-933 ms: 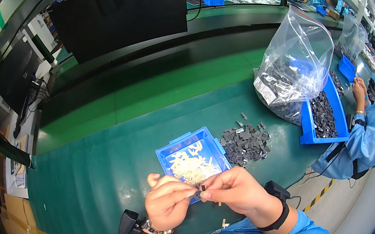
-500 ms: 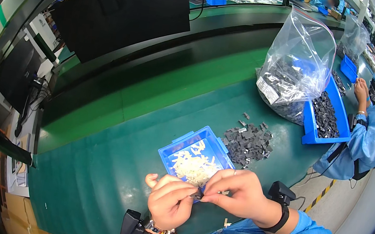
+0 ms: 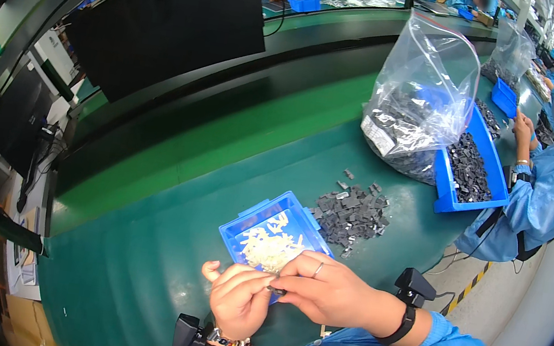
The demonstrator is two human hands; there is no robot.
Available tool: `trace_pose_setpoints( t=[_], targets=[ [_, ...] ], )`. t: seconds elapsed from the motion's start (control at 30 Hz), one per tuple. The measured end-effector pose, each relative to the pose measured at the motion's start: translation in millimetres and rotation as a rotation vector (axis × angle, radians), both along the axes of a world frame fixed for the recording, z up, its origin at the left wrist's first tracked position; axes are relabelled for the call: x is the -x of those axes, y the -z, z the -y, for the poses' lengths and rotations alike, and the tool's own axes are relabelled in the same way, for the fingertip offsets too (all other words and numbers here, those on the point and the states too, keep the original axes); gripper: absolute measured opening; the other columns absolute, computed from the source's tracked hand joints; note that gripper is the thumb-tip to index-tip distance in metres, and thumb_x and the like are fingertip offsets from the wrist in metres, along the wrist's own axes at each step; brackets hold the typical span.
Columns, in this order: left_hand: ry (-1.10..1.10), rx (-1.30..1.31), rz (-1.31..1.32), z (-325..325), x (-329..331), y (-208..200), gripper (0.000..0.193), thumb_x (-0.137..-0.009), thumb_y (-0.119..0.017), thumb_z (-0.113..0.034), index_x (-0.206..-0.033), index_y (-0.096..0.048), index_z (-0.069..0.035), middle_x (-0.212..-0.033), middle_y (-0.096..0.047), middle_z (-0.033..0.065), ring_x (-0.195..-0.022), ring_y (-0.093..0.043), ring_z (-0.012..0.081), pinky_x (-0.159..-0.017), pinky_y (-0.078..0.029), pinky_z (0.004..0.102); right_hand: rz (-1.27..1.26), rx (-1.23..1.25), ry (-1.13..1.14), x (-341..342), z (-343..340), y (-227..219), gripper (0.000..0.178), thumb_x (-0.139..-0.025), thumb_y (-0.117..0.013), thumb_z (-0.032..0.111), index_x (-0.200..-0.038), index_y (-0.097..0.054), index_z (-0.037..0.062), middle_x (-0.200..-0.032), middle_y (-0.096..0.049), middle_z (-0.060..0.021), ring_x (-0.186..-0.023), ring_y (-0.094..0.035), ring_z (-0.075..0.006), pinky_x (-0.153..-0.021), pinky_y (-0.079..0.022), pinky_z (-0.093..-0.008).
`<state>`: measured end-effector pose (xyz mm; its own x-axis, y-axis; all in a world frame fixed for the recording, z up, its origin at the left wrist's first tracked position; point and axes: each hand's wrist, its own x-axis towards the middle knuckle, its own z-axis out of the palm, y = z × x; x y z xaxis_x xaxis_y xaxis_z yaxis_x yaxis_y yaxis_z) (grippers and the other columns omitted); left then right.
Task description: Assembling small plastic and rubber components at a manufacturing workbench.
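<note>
My left hand and my right hand meet above the near edge of a blue tray. Both are closed, fingertips pinching a small dark grey plastic part between them. Fingers cover most of the part, so its full shape is hidden. Inside the tray lies a heap of small cream-coloured strips, partly behind my right hand. Just right of the tray, a loose pile of dark grey plastic parts rests on the green table.
A large clear bag of dark parts stands at the back right, beside a blue bin of similar parts. A co-worker in blue sits to the right. A black panel stands far left. A green belt runs behind the table.
The whole view has shifted slightly, with things now a little further left. My right fingers have changed their hold on the dark part. Both hands stay together over the tray's edge.
</note>
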<state>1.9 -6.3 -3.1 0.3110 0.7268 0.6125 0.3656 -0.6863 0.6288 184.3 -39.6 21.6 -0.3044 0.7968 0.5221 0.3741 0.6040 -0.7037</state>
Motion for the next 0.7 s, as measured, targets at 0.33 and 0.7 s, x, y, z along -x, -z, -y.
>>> trace_pose_setpoints(
  t=[0.33, 0.7],
  targets=[
    [0.049, -0.004, -0.097, -1.6, 7.4, 5.2, 0.009, -0.069, -0.081, -0.011, -0.071, -0.072, -0.011, -0.072, -0.071, -0.0006, -0.067, -0.064, 0.0154, -0.104, -0.024, 0.0408, -0.112, -0.024, 0.078, 4.6, 5.0, 19.0, 0.022, -0.076, -0.072, 0.001, -0.097, -0.066, 0.0008, -0.092, -0.065, -0.0109, -0.084, -0.063, -0.0302, -0.074, -0.052, -0.0381],
    [-0.004, 0.073, -0.089, 1.9, -3.4, -5.9, 0.018, -0.068, -0.085, -0.020, -0.078, -0.073, -0.011, -0.077, -0.071, -0.0012, -0.074, -0.063, 0.0164, -0.101, -0.024, 0.0413, 0.391, -0.133, 1.261, -229.0, 43.9, 10.9, 0.030, -0.072, -0.072, -0.004, -0.101, -0.067, -0.0018, -0.100, -0.067, -0.0166, -0.094, -0.064, -0.0330, -0.084, -0.051, -0.0401]
  ],
)
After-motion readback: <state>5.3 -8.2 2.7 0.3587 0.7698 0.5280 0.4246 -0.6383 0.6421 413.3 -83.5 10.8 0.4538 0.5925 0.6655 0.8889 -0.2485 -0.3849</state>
